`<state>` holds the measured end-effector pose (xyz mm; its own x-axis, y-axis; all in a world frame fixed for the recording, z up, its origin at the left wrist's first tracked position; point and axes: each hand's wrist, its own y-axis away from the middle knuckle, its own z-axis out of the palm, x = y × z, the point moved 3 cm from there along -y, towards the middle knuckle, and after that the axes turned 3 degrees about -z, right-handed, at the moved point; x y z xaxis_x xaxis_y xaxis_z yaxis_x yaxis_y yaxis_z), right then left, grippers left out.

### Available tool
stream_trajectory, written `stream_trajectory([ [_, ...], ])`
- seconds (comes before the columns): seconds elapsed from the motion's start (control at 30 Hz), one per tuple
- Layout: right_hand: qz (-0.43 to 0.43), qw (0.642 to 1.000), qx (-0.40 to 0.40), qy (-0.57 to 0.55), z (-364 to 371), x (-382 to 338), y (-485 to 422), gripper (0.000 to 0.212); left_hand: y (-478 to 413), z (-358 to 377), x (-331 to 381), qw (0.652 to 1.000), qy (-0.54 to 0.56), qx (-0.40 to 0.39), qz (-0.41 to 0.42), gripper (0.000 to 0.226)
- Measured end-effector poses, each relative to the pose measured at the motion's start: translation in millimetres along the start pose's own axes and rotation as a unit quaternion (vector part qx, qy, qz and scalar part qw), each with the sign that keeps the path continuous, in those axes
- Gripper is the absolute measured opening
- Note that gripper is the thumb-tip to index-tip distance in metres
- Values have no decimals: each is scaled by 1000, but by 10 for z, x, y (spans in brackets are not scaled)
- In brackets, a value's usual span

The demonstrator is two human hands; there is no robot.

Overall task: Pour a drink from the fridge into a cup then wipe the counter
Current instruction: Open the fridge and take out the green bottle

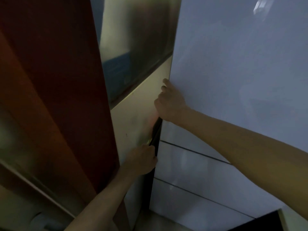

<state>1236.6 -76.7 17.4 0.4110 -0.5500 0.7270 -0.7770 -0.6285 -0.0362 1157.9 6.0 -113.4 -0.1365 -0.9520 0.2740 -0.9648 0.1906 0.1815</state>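
A tall pale fridge fills the right of the view, its large upper door [233,67] above two lower drawer fronts [191,165]. My right hand [170,102] grips the left edge of the upper door, fingers curled round it. Lower down, my left hand [141,160] holds the dark side edge [155,135] of the fridge by the top drawer, fingers tucked into the gap. No drink, cup or cloth is in sight. The view is dim and blurred.
A cream wall panel [135,117] stands right beside the fridge's left side. Further left is a reddish-brown wooden door or panel [55,90]. A dark object's corner [260,222] shows at the bottom right.
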Motion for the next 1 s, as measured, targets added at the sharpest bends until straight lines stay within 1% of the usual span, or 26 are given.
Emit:
stream_trajectory([
  [0.03,-3,1000,-11,7,0,-22,12,30,6,-4,12,1000,8,9,-2,30],
  [0.13,-21,1000,15,13,1,-63,65,36,33,2,60,998,45,48,-13,27],
  [0.2,-29,999,17,32,27,-59,102,40,62,34,105,997,57,54,-15,25],
  [0.27,-27,999,-5,40,10,-48,131,40,87,83,147,997,66,44,-13,25],
  [0.4,-20,1000,-8,5,-86,-76,152,27,196,113,197,996,78,46,-18,25],
  [0.47,-22,1000,-5,-13,-141,-124,212,26,250,147,173,994,90,50,-27,24],
  [0.53,-35,999,22,-26,-245,-200,329,27,339,169,152,989,132,54,-44,21],
  [0.6,-55,996,45,-45,-353,-284,493,24,491,167,165,973,211,71,-67,31],
  [0.67,-71,992,73,-67,-453,-395,656,19,695,134,206,950,280,117,-76,34],
  [0.73,-94,980,131,-116,-624,-490,865,14,892,123,253,935,304,169,-73,33],
  [0.77,-92,975,150,-137,-677,-528,962,22,990,131,271,931,311,179,-66,34],
  [0.8,-86,972,164,-145,-705,-575,1039,31,1074,144,291,929,318,180,-59,36],
  [0.87,-76,964,203,-157,-791,-673,1231,35,1224,217,332,931,324,161,-50,42],
  [0.93,-85,962,184,-186,-924,-772,1430,35,1389,303,364,936,319,146,-33,49],
  [1.0,-92,959,179,-199,-1018,-870,1580,39,1561,364,391,934,325,145,-27,46],
])
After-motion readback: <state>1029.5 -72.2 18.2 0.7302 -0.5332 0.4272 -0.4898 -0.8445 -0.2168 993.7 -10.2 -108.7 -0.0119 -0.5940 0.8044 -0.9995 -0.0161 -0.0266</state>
